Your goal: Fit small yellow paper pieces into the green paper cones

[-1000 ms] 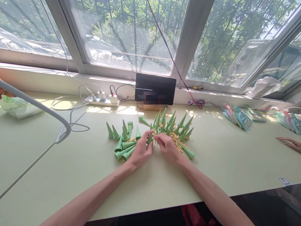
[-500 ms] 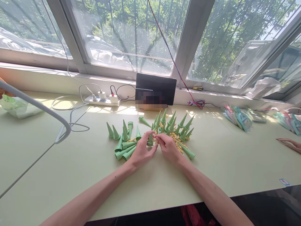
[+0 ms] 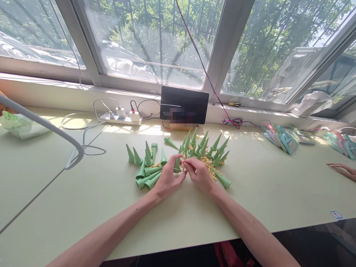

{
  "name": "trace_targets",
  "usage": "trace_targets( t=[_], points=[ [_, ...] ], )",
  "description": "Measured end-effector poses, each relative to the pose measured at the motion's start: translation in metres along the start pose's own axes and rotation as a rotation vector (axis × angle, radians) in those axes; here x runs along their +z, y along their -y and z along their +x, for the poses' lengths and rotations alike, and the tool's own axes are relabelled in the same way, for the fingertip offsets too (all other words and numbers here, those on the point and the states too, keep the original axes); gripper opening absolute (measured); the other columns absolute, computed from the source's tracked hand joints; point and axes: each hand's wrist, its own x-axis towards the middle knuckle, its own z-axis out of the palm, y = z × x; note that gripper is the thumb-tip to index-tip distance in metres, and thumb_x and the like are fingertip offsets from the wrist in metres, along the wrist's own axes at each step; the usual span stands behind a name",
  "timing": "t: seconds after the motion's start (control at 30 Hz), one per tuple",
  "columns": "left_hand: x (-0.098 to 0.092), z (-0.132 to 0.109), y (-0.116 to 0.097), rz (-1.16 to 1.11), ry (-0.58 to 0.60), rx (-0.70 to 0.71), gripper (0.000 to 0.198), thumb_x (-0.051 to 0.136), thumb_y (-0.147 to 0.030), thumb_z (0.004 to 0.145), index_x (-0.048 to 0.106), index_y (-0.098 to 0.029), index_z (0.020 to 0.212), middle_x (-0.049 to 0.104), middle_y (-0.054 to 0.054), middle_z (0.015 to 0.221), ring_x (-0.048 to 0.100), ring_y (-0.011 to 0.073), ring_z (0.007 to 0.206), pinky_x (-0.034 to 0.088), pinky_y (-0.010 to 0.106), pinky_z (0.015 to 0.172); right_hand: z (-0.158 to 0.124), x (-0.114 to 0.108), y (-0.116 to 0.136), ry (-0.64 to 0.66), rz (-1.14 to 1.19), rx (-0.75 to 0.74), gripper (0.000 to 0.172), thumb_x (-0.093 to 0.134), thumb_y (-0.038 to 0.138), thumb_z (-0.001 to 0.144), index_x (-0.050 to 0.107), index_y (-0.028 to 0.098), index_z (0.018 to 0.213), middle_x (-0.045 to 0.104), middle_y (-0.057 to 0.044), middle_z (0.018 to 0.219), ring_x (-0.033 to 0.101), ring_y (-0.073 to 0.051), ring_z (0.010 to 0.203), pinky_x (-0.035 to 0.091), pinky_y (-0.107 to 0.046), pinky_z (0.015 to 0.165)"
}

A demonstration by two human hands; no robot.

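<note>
Before the dark screen (image 3: 184,105), our left hand (image 3: 167,178) clamps its fingers on a green cone (image 3: 177,167); our right hand (image 3: 199,175) pinches its fingertips together against it.

No legible text, number or brand found. Dark screen (image 3: 184,105) by the window sill: centre patch blurred, unreadable. Small sticker (image 3: 336,214) at the desk (image 3: 83,200) front right edge: red and blue marks, too small to read. Packets (image 3: 280,138) far right: print not resolvable. Green cones (image 3: 203,146): any moulded marks too small to tell.
</note>
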Motion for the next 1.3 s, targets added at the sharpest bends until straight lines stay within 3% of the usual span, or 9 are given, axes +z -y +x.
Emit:
trace_targets(
  t=[0.23,0.67,1.3],
  points=[
    [0.0012,0.0006,-0.0008,-0.028,-0.022,0.009,0.032,0.055,-0.020,0.089,0.047,-0.024,0.119,0.061,0.001,0.095,0.058,0.0138,0.082,0.047,0.030,0.076,0.0003,-0.0009,0.0012,-0.004,-0.037,0.019,0.024,0.046,0.033,0.101,0.065,0.021,0.092,0.064,-0.005,0.082,0.057,-0.016,0.069,0.047,-0.028,0.063],
    [0.0009,0.0003,-0.0033,-0.043,-0.073,-0.028,0.036,0.055,-0.015,0.083,0.044,-0.025,0.116,0.053,-0.002,0.088,0.054,0.0113,0.073,0.046,0.027,0.072,-0.0003,0.0007,-0.0015,0.000,-0.039,-0.015,0.020,0.050,0.031,0.099,0.066,0.021,0.095,0.060,-0.005,0.086,0.056,-0.015,0.070,0.046,-0.025,0.056],
    [-0.0005,0.0017,-0.0047,-0.090,-0.059,-0.054,0.031,0.056,-0.019,0.083,0.045,-0.024,0.111,0.048,-0.004,0.076,0.048,0.0108,0.067,0.039,0.022,0.061,0.0004,0.0011,-0.0032,0.058,0.060,0.065,0.021,0.053,0.036,0.098,0.064,0.021,0.107,0.061,-0.006,0.097,0.062,-0.016,0.079,0.051,-0.026,0.062]
  ],
)
